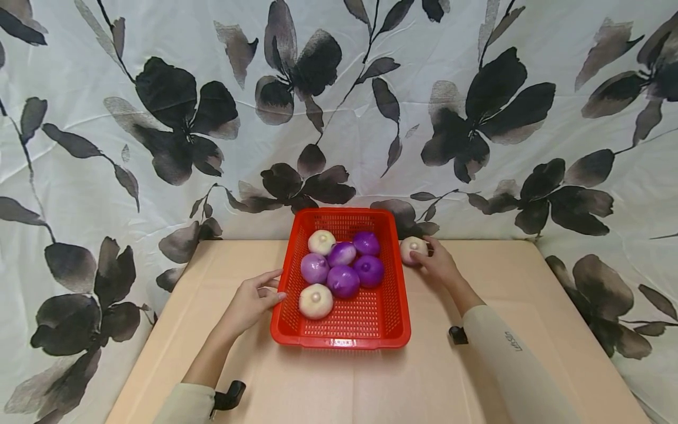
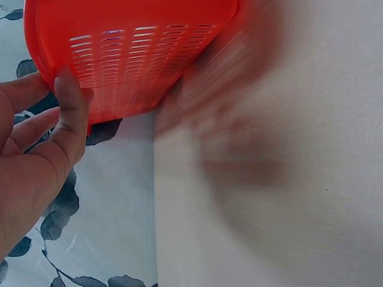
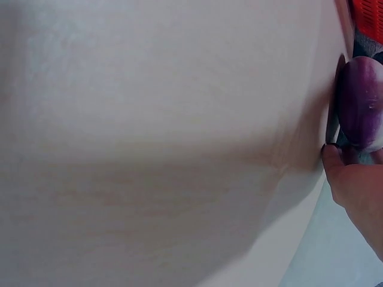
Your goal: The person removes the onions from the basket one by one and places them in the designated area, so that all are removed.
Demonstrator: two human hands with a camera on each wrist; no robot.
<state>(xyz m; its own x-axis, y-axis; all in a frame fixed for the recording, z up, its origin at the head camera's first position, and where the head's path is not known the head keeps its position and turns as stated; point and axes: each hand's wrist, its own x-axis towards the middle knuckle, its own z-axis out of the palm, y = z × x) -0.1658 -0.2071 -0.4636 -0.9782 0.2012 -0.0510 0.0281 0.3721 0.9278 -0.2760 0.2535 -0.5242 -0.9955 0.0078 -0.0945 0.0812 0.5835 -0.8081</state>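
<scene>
A red plastic basket (image 1: 341,338) stands on the table with several purple onions (image 1: 344,281) and two whitish garlic bulbs (image 1: 316,301) in it. At its left side my left hand (image 1: 254,300) grips the rim, thumb and fingertips against the edge; in the left wrist view, fingers (image 2: 72,113) press the slotted outer wall. Beyond the basket's right side, my right hand (image 1: 441,263) holds another garlic bulb (image 1: 413,250) between thumb and fingers, near the table's back edge. The right wrist view shows this bulb's purple-tinged side (image 3: 362,101). Whether it touches the table I cannot tell.
The pale wooden-looking table (image 1: 328,388) carries the basket close to its back edge. Behind it hangs a white cloth (image 1: 381,147) with dark flowers. Dark wrist devices (image 1: 229,396) sit at both sleeves.
</scene>
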